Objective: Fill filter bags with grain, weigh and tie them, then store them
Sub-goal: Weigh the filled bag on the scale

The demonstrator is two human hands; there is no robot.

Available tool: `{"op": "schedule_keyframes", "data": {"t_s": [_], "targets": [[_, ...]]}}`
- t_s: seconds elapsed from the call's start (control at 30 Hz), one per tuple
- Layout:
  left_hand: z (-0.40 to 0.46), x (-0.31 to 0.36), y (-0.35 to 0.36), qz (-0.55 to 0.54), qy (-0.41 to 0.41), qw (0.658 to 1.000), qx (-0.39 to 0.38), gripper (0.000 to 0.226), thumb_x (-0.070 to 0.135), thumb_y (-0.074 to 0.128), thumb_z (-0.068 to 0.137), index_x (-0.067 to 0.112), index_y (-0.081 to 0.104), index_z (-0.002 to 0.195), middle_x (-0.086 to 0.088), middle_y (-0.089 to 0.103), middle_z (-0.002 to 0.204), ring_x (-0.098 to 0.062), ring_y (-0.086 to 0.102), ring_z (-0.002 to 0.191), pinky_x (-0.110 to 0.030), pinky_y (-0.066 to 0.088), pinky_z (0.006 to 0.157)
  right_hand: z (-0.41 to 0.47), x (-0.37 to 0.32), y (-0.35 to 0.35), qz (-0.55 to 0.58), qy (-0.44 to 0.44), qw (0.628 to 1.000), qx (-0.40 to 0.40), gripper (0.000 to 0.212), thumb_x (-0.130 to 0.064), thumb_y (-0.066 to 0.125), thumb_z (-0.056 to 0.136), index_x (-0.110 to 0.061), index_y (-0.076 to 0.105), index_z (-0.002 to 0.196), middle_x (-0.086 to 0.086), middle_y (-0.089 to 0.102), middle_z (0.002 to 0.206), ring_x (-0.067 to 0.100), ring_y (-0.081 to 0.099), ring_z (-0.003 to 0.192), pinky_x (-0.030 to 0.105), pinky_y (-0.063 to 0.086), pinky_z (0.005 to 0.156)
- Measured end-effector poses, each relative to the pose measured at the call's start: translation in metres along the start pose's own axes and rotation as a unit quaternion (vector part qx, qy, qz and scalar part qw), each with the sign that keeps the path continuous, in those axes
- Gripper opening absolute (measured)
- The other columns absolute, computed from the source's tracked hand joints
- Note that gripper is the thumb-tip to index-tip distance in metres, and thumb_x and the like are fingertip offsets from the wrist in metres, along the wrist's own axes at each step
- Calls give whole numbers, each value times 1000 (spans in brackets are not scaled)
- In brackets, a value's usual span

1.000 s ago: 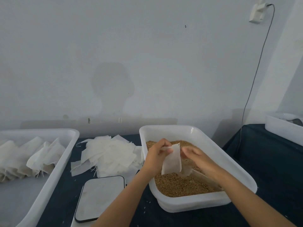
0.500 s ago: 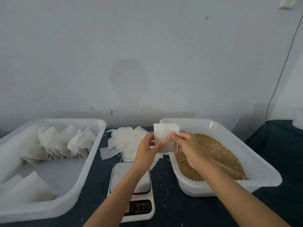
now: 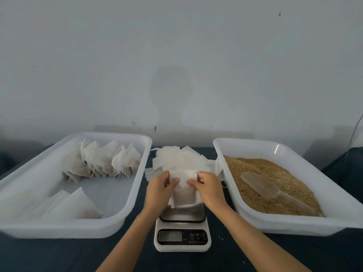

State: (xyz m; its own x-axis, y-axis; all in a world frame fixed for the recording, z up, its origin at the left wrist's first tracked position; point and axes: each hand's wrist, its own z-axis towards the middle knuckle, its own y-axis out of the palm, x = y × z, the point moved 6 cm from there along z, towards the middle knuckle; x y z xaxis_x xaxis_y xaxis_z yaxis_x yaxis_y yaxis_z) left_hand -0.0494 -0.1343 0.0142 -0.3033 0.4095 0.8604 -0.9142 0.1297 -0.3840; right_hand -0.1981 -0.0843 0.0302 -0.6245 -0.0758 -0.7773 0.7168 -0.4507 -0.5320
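Head view: at the lower centre of the frame a digital scale [image 3: 182,230] sits on the dark table [image 3: 275,256]. Just above its platform, the left hand [image 3: 160,190] and right hand [image 3: 209,188] each pinch an upper corner of a filter bag [image 3: 183,190], thumbs on its face. Behind lies a heap of empty bags [image 3: 176,160]. Left, a white tray [image 3: 117,222] holds filled bags [image 3: 106,160]; right, a tray [image 3: 245,218] holds grain [image 3: 259,167] and a clear scoop [image 3: 261,185].

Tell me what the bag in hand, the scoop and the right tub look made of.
Bag: thin white filter paper or non-woven fabric, matte; dark contents show through. Scoop: clear, slightly frosted plastic; grain visible through it. Right tub: glossy white plastic, with a highlight on its rim.
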Motion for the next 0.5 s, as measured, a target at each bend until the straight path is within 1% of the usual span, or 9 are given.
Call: {"op": "schedule_keyframes", "data": {"t_s": [0.03,0.07,0.13,0.17,0.23,0.3,0.37,0.43,0.5], "targets": [[-1,-6,0,8,-8,1000,-3,24,21,60,91,3,57,75,-9,57,64,-23,53,60,-33,47,59,-1,5,6,-5,9,1000,-4,37,-20,71,82,-10,49,54,6,52,54,13,42,54,31,35,54],[-2,-11,1,14,-14,1000,-6,22,21,60,90,7,57,73,-4,56,62,-16,51,59,-26,44,56,-3,9,10,-11,18,1000,-3,40,-21,71,82,-13,45,53,3,48,51,12,39,51,31,33,53],[-3,-18,3,29,-16,999,-21,19,20,60,91,9,59,75,-1,57,63,-12,50,60,-18,37,54,-4,16,15,-28,27,999,1,46,-22,70,84,-18,37,52,-3,39,49,10,33,49,27,28,52],[-2,-19,4,36,-10,999,-29,17,19,59,91,8,58,78,1,57,66,-12,51,62,-16,36,54,-4,18,17,-37,24,999,-1,44,-22,68,85,-18,37,54,-4,39,51,10,34,50,26,28,53],[-1,-18,5,36,12,998,-43,3,14,59,91,12,59,88,8,60,77,-8,55,73,-9,38,60,-3,19,18,-43,6,999,-13,30,-21,64,89,-17,49,63,-5,51,60,8,45,57,22,33,57],[1,-15,4,41,39,997,-44,12,10,59,90,15,60,101,10,61,94,-5,57,88,-4,39,70,-3,19,15,-21,-3,1000,-9,10,-17,60,91,-18,63,81,-11,62,78,0,56,75,13,39,65],[2,-15,-1,37,53,997,-31,17,7,60,89,14,59,104,8,60,101,-2,55,92,-1,39,75,-1,19,8,4,-7,1000,13,9,-12,58,92,-18,65,91,-15,64,88,-2,59,86,6,41,72],[4,-14,-6,15,59,998,-16,18,4,61,88,11,58,104,4,62,100,0,56,91,-2,41,77,0,18,1,18,-13,999,34,12,-9,56,92,-19,64,92,-14,65,89,-4,59,87,2,39,73],[6,-14,-11,-14,60,998,7,18,0,61,87,9,57,101,3,63,97,-3,58,90,-8,45,79,1,18,-6,22,-20,998,54,14,-7,55,92,-19,63,92,-15,65,88,-9,58,86,-1,37,72]]}}
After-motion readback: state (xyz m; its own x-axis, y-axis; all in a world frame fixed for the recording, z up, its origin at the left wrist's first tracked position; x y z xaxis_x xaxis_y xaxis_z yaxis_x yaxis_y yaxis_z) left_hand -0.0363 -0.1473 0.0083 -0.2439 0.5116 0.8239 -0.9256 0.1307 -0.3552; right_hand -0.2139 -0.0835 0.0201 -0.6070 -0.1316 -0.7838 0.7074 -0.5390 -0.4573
